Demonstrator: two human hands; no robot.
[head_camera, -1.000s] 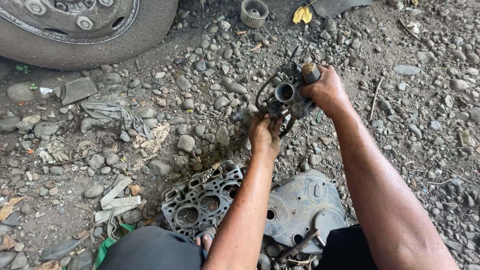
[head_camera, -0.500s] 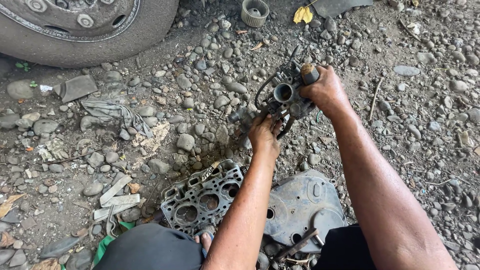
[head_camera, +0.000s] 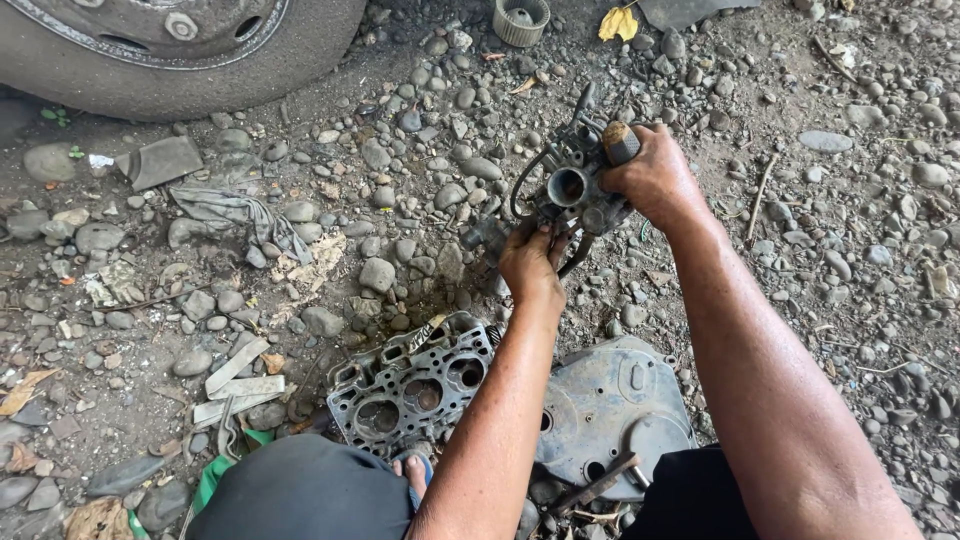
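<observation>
Grimy metal carburettor (head_camera: 568, 195) is being held above the gravel, just beyond the perforated head gasket (head_camera: 415, 385). Right hand (head_camera: 655, 180) is gripping its upper side; left hand (head_camera: 530, 265) is clasping its lower edge, fingers closed.

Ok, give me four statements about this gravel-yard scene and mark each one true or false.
1. Both hands grip the carburettor. True: the left hand holds it from below, the right hand from the side.
2. A head gasket lies on the ground near the person's knees. True.
3. The tyre sits at the lower right. False: it is at the upper left.
4. The grey rag is draped over the carburettor. False: it lies apart on the stones.
</observation>
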